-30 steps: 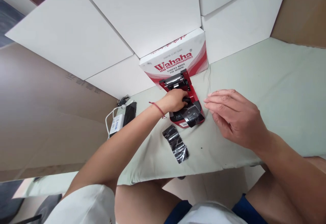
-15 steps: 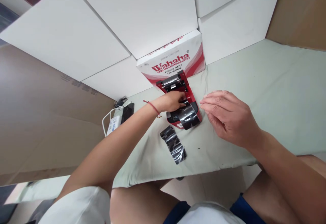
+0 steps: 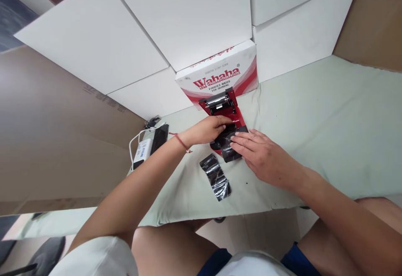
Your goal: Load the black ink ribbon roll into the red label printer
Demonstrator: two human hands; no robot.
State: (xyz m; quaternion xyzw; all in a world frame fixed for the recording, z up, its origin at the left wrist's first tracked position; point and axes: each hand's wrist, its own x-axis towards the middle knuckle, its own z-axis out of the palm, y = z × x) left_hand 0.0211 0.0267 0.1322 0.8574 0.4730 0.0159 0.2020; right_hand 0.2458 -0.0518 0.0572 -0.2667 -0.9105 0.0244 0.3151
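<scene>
A red and black label printer (image 3: 239,117) lies with its lid up on the green cloth, a strip of shiny black film (image 3: 230,153) over its front. My left hand (image 3: 209,130) reaches into the printer body from the left, index finger stretched out, thumb apart and the other fingers partly hidden. My right hand (image 3: 264,152) lies flat on the film at the printer's right front, fingers extended and holding nothing. A loose, crinkled piece of black film (image 3: 216,177) rests on the cloth in front of the printer.
Behind the printer stands a white and red Wahaha water carton (image 3: 220,75), with large white boxes (image 3: 191,16) stacked around it. A white adapter box (image 3: 143,150) with a cable and a black item lies at left. Cardboard sheets (image 3: 63,142) border the left side.
My right hand has moved left from beside the printer and down onto the black film. My left hand stays inside the printer, its fingers straighter. The view has shifted slightly.
</scene>
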